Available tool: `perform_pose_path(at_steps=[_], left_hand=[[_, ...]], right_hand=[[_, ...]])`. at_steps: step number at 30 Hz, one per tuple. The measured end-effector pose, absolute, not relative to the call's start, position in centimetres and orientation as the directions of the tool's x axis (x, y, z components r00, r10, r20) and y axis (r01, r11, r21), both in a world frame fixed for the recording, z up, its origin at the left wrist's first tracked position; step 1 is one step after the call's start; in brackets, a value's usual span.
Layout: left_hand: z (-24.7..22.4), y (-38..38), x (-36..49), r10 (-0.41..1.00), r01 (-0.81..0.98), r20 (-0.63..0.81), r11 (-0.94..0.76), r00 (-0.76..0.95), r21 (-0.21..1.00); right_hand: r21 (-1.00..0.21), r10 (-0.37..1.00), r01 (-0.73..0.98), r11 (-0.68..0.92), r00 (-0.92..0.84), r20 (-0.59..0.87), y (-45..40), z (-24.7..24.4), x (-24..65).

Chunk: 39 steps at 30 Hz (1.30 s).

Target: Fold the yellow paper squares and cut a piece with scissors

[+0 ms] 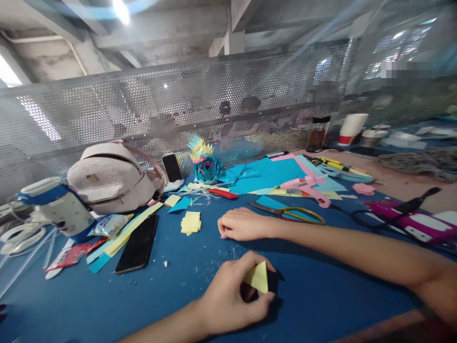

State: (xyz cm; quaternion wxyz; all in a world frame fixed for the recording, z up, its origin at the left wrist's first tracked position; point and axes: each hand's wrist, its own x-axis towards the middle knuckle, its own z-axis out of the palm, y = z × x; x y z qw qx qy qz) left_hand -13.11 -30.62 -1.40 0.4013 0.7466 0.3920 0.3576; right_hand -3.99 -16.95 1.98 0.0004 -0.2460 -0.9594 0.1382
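Note:
Near the front of the blue table, my left hand (235,297) pinches a folded yellow paper piece (260,277) between thumb and fingers. It shows as a small triangle standing on edge. Just beyond, my right hand (244,224) rests low over the table with its fingers curled under; anything inside them is hidden. To its left lies a stack of small yellow paper squares (191,223). Scissors (285,212) with yellow handles lie behind my right wrist. At the back stands a blue and yellow folded-paper model (205,164).
On the left are a phone (137,245), paper strips, a tumbler (59,209) and a pale backpack (107,178). A pink glue gun (307,186) lies on blue paper sheets (271,174). A purple corded device (414,221) sits at right. A perforated metal screen (143,114) borders the back.

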Motion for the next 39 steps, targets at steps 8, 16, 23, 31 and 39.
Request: perform_pose_path(at_steps=[8,16,23,31,39], left_hand=[[-1.3,-30.6,-12.9,0.921,0.219,0.155,-0.244,0.357,0.945],[-2.0,-29.5,-13.3,0.972,0.071,0.160,-0.175,0.174,0.982],[-2.7,-27.7,-14.4,0.983,0.089,0.182,-0.183,0.018,0.979],[-2.6,-27.0,-14.2,0.983,0.208,0.184,-0.180,-0.002,0.962],[-2.3,-27.2,-14.1,0.971,0.239,0.238,-0.229,-0.010,0.944]], right_hand=[[-0.386,0.581,0.482,0.787,-0.789,0.201,-9.8,3.4,-10.8],[-0.467,0.603,0.439,0.767,-0.741,0.295,-9.8,4.7,-10.4],[-0.755,0.572,0.221,0.617,-0.785,0.238,-15.0,4.9,-2.6],[-0.912,0.516,0.270,0.309,-0.853,-0.077,-17.9,2.2,1.9],[-0.972,0.492,0.206,0.113,-0.861,-0.125,-17.3,0.4,1.0]])
